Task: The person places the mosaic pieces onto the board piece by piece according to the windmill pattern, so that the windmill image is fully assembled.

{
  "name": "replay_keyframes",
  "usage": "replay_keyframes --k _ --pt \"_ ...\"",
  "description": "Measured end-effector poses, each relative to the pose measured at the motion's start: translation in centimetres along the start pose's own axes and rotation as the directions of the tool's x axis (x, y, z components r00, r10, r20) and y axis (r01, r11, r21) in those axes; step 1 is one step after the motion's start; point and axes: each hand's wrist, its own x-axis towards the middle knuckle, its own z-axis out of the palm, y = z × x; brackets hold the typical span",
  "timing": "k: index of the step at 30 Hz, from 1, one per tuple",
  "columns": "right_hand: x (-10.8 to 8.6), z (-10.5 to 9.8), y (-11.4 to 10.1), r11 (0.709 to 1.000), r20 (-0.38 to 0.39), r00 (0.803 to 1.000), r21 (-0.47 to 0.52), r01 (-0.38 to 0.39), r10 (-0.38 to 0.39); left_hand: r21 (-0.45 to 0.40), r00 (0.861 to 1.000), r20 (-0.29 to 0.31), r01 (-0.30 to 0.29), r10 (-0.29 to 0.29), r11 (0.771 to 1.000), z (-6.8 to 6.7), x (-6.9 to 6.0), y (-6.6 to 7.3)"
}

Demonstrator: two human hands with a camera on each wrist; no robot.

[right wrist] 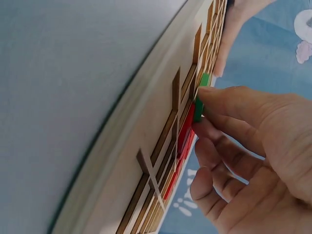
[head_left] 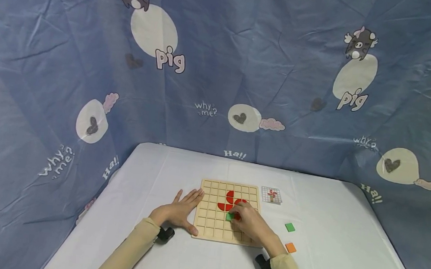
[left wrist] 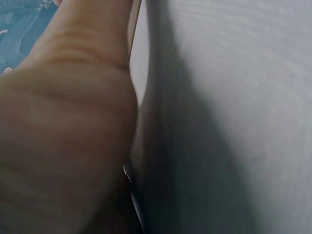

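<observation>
A square wooden grid board [head_left: 208,225] lies on the white table, with several red rounded pieces [head_left: 230,195] set in cells around its middle. My right hand [head_left: 251,221] reaches over the board and pinches a green square tile [head_left: 229,217] between thumb and finger, just below the red pieces. Close up in the right wrist view, the green tile [right wrist: 201,97] stands tilted at the grid, beside a red piece [right wrist: 185,131]. My left hand [head_left: 181,211] spreads its fingers along the board's left edge, with fingertips and thumb touching it.
Right of the board's top corner lies a pattern card [head_left: 271,195] showing a red and brown figure on a grid. Another green tile [head_left: 290,227] and an orange tile [head_left: 290,248] lie on the white table [head_left: 345,242] to the right. A blue printed cloth [head_left: 213,73] hangs behind.
</observation>
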Motion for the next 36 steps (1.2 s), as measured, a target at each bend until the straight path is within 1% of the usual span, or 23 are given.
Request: replay_keyframes --k 5,14,24,26,31,33,36 --pt "-0.01 0.19 0.17 1.0 -0.024 0.999 0.005 0.021 -0.021 -0.002 1.0 -0.001 -0.002 0.002 1.0 0.01 -0.01 0.0" --pt "-0.01 0.27 0.2 1.0 -0.036 0.999 0.005 0.021 -0.021 0.003 1.0 0.004 -0.001 0.001 1.0 0.17 0.09 -0.14" --pt "0.2 0.37 0.18 0.999 -0.023 0.999 -0.003 0.047 -0.047 0.006 1.0 0.013 0.004 -0.005 1.0 0.07 0.09 -0.16" --pt "0.23 0.38 0.07 0.999 -0.022 0.999 0.001 0.037 -0.037 0.002 1.0 0.009 0.004 -0.004 1.0 0.05 0.11 -0.15" --pt "0.23 0.43 -0.13 1.0 -0.001 1.0 0.013 -0.017 0.017 0.006 1.0 0.009 0.001 -0.001 1.0 0.06 0.13 -0.2" --pt "0.25 0.45 -0.15 1.0 0.004 1.0 0.015 -0.026 0.026 0.009 1.0 0.008 0.0 0.0 1.0 0.08 0.12 -0.22" --pt "0.3 0.46 -0.1 1.0 -0.001 1.0 0.016 -0.013 0.013 0.01 1.0 0.006 -0.001 0.001 1.0 0.05 0.16 -0.24"
